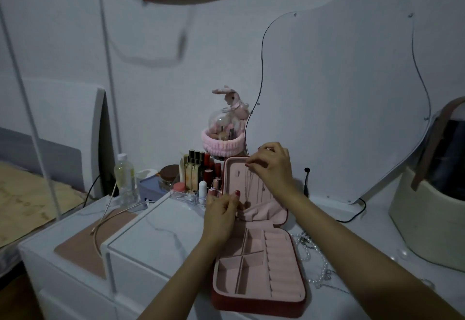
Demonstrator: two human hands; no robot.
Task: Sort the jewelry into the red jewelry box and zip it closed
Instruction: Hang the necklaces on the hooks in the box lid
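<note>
Two hands are busy at the open lid of the red jewelry box (pixel 259 264). The right hand (pixel 271 166) is up at the top edge of the lid, and its fingers are curled in a pinch on the top of a thin chain necklace (pixel 247 186). The chain hangs down the pink inside of the lid. The left hand (pixel 221 216) is lower, at the soft pink pocket (pixel 259 212) along the bottom of the lid. Its fingers are bent and seem to pull the pocket open, maybe to tuck the end of the chain in. I cannot tell for sure if it also holds the chain.

The box lies near the front edge of the white desk (pixel 156 241), with its lid standing up at the back. Its bottom half has little pink rooms and a row of ring rolls, and they all look empty.

A pearl necklace (pixel 317 267) and some other shiny bits lie on the desk just beside the right side of the box. They are not in the box yet.

So I think the job is only starting. One chain is going in. The pearls and the rest must go in next, and then the lid must come down and the zip must be pulled shut.

At the back edge of the desk stand lipsticks (pixel 208 176) and a wavy mirror (pixel 339 93).
</note>
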